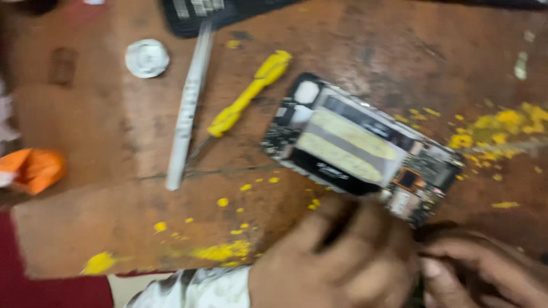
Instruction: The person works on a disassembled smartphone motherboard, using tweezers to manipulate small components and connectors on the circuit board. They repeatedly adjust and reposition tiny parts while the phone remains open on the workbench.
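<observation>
An opened phone [362, 151] with battery and circuit board exposed lies on the wooden surface [85, 228]. The left hand [337, 259] and right hand [485, 271] sit just below it; their fingers' state cannot be told through blur. The yellow screwdriver [248, 94] left of it could be knocked, and yellow crumbs [491, 134] beside it could foul the board.

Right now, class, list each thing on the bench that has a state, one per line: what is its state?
Phone: opened, back off, circuit boards bare, lying flat.
Yellow screwdriver: lying loose, unheld.
White tool: lying flat, unheld.
White cap: lying apart.
Left hand: at phone's near edge.
Right hand: fingers curled, grip unclear.
</observation>
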Available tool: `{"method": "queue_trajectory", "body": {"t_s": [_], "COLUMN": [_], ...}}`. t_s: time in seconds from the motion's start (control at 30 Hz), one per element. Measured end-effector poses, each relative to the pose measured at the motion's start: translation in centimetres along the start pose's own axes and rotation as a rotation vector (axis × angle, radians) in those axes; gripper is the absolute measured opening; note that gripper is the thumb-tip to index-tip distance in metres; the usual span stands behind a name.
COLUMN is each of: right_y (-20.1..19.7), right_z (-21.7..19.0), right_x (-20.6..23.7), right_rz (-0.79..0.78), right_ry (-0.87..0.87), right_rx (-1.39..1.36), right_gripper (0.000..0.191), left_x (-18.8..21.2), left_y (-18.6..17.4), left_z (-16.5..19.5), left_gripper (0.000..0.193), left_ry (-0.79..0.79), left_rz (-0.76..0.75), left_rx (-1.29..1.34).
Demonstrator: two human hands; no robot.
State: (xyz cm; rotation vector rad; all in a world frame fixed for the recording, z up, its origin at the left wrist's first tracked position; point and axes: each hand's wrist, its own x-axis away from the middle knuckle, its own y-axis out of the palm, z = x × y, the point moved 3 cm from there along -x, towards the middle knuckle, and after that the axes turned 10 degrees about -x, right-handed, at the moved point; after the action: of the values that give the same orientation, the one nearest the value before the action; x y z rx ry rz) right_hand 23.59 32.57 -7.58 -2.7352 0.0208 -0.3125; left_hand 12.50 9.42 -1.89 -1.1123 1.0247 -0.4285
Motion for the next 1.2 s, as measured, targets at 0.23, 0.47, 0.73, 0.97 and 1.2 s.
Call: {"method": "queue_trajectory", "body": {"t_s": [0.23,0.47,0.73,0.97,1.2], "right_y": [-2.0,-2.2,-3.7,-3.2,-2.9], "right_z": [-4.6,-6.2,-6.8,-8.0,-9.0], "right_x": [-1.7,-5.2,-10.3,-11.6,-13.5], "right_rz": [0.066,0.100,-0.160,-0.254,-0.411], "right_ry": [-0.282,-0.201,-0.080,0.066,0.245], "right_rx": [0.475,0.501,0.504,0.613,0.721], "right_gripper": [0.031,0.062,0.080,0.076,0.079], "left_x": [-2.3,-2.7,-2.3,-2.5,-3.2], "left_y": [-0.5,-0.2,0.0,0.0,0.1], "left_z": [-0.3,0.9,0.9,0.8,0.8], "left_gripper": [0.024,0.029,0.034,0.032,0.027], "left_ry": [-0.207,-0.304,-0.294,-0.306,-0.344], "left_rz": [-0.142,-0.154,-0.144,-0.198,-0.207], "left_rx": [0.217,0.224,0.197,0.260,0.258]}}
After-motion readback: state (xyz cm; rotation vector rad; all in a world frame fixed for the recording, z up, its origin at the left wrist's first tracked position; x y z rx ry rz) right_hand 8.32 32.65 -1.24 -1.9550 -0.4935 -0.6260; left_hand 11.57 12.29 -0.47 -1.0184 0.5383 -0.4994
